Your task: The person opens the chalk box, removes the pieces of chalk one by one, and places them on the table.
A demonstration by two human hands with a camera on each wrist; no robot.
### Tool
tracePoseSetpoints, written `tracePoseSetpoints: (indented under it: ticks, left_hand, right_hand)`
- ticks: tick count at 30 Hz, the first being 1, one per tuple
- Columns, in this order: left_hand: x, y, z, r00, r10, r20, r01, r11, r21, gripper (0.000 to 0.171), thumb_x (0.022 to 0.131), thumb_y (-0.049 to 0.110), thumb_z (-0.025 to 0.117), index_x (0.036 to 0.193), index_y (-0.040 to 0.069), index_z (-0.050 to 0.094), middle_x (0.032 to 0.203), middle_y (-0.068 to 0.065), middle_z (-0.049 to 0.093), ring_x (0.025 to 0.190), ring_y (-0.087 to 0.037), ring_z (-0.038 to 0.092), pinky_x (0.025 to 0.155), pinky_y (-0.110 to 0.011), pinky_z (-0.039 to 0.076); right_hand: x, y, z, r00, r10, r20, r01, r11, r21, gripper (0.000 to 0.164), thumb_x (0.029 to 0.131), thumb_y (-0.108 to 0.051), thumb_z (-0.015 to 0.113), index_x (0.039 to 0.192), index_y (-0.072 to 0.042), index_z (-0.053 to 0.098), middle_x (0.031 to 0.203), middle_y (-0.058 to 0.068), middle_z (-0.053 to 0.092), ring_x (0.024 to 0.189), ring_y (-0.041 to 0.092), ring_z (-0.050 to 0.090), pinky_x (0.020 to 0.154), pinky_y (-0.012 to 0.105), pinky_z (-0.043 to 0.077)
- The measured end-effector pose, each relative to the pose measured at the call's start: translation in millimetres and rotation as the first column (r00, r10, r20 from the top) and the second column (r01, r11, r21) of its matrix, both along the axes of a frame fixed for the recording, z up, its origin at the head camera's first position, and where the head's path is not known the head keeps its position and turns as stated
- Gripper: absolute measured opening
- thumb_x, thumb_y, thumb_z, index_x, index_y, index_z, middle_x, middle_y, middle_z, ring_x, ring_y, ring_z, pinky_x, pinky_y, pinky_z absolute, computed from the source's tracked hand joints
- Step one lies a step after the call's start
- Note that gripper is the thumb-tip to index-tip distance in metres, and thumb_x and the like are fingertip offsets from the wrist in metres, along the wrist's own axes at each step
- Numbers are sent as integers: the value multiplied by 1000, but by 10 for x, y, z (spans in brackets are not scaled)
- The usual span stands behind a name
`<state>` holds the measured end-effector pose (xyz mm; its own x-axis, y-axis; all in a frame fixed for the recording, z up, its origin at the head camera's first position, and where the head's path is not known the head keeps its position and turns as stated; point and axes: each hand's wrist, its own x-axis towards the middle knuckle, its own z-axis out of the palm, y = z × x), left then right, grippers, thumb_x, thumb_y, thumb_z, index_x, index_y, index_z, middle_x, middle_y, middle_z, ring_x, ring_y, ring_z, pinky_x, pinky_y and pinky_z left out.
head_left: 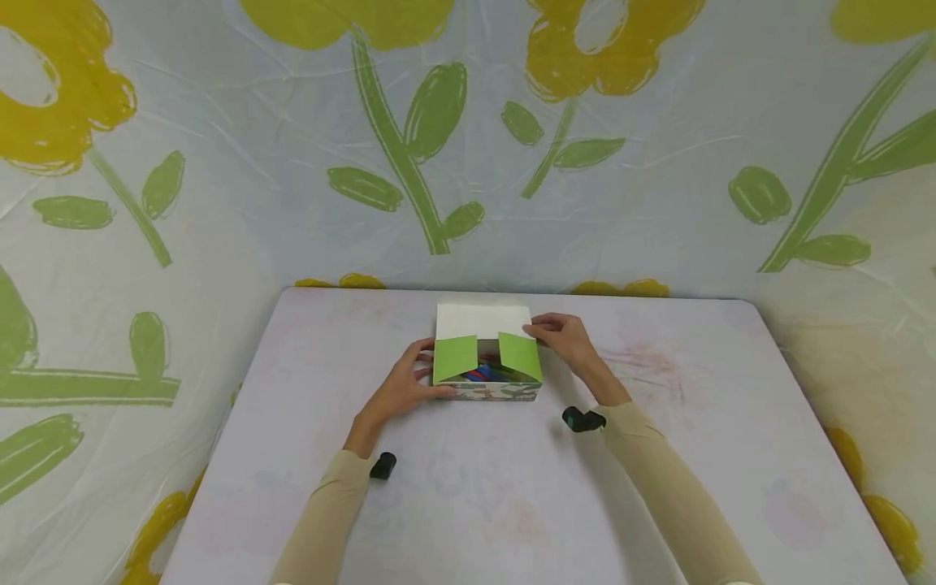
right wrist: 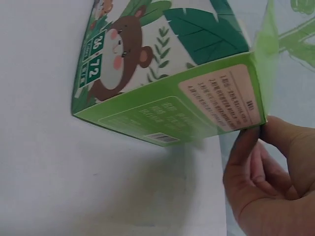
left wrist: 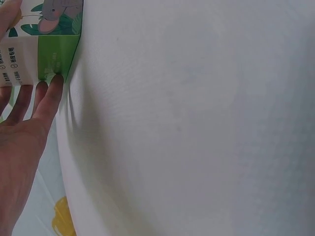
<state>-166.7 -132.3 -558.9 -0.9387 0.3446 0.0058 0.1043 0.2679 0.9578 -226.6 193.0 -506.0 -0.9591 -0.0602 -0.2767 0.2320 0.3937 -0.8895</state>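
Note:
A printed cardboard box (head_left: 497,392) sits near the far side of the table, its white-lined lid (head_left: 483,320) raised at the back. Two green side flaps (head_left: 455,357) lean inward over the opening, and between them show blue and red items (head_left: 480,373), mostly hidden. My left hand (head_left: 402,388) holds the box's left side, thumb at the front and fingers along the side panel. At the back right corner, by the lid's edge, my right hand (head_left: 566,340) pinches the box with thumb and forefinger. The right wrist view shows a cartoon bear (right wrist: 123,46) on the box.
The pale table (head_left: 497,496) has rounded far corners. Behind it hangs a flower-printed cloth (head_left: 658,187), which also lines both sides. A black wrist device (head_left: 582,419) sits by the right cuff and another device (head_left: 383,465) by the left.

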Motion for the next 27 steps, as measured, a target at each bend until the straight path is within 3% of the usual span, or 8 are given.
tracePoseSetpoints:
  ticks: [7,13,21,27]
  left_hand:
    - [5,8,8,1000,-2,3,2,1000,15,96,78,17,92,155,8,35,147,-14,43,127,-32,46,111,-48,47]
    - [18,12,16,1000,13,5,-13,1000,4,96,78,21,93,154,9,36,145,-11,45,126,-28,47,110,-45,47]
    - [26,9,21,1000,13,18,-13,1000,4,98,78,22,93,155,9,34,145,-9,45,126,-26,47,109,-43,48]
    - [43,15,60,1000,5,21,-5,1000,-11,99,79,23,92,157,10,32,148,-10,43,128,-27,46,110,-45,47]
  right_hand:
    - [-33,11,46,990,31,137,-38,998,49,50,97,-32,73,132,3,64,137,21,60,118,29,61,105,40,52]
    - [-30,16,37,973,2,229,-10,999,34,55,95,-34,75,132,5,63,134,18,60,111,23,59,96,31,55]
    - [87,-101,-92,989,-139,56,141,990,-29,42,95,-33,75,119,0,63,93,7,66,79,16,61,74,25,56]
    - [184,-141,-125,977,-198,-75,190,977,-100,43,97,-39,73,115,-2,62,93,6,60,80,18,58,74,25,57]
